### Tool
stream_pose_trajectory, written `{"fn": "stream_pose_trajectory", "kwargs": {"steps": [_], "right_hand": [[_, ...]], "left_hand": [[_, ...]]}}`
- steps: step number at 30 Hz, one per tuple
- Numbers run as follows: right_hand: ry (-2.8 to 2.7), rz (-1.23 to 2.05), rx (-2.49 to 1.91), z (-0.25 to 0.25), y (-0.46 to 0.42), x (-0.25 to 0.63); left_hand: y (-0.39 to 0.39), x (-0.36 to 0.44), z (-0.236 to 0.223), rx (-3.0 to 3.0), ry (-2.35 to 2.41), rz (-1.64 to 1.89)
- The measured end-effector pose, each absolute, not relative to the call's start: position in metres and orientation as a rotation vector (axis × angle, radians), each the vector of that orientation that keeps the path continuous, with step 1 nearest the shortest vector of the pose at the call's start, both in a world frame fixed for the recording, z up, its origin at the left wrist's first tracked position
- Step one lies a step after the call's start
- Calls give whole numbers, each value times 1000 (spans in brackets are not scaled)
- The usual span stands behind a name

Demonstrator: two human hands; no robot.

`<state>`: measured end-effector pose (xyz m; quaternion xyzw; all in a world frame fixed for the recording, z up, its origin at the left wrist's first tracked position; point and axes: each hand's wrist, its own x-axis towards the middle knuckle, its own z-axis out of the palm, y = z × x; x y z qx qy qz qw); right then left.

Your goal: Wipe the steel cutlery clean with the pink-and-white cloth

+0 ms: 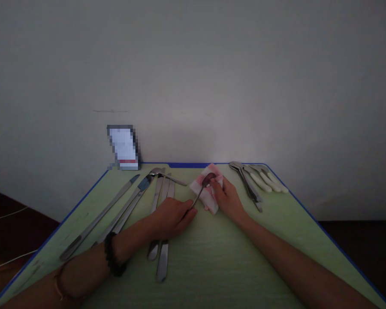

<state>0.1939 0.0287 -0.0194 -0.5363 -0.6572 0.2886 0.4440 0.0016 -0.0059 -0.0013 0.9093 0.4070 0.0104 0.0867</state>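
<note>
My left hand point(174, 216) is closed around the handle of a metal spoon point(209, 177), which points up and to the right. Behind and under the spoon's bowl lies a pink and white cloth point(202, 184). My right hand point(228, 198) grips the cloth at its right side, with the thumb near the bowl. Under my left wrist and forearm lie several table knives point(162, 262), partly hidden. Another spoon point(172, 176) rests across the tops of the knives, left of the cloth.
Spoons point(248, 186) lie stacked at the right, beside several white-handled utensils point(260, 182). A long knife point(99, 217) lies at the far left. A blurred phone-like screen point(125, 146) stands at the back left. The green table point(231, 266) has a blue edge against a wall.
</note>
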Motion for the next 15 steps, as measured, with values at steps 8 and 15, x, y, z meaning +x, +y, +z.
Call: {"fn": "stream_pose_trajectory", "kwargs": {"steps": [8, 15], "right_hand": [[-1549, 1069, -1110, -22, 29, 194], [-1388, 1308, -952, -31, 38, 197]], "left_hand": [[-4, -1, -3, 2646, 1207, 105], [-4, 0, 6, 2442, 1191, 211]]}}
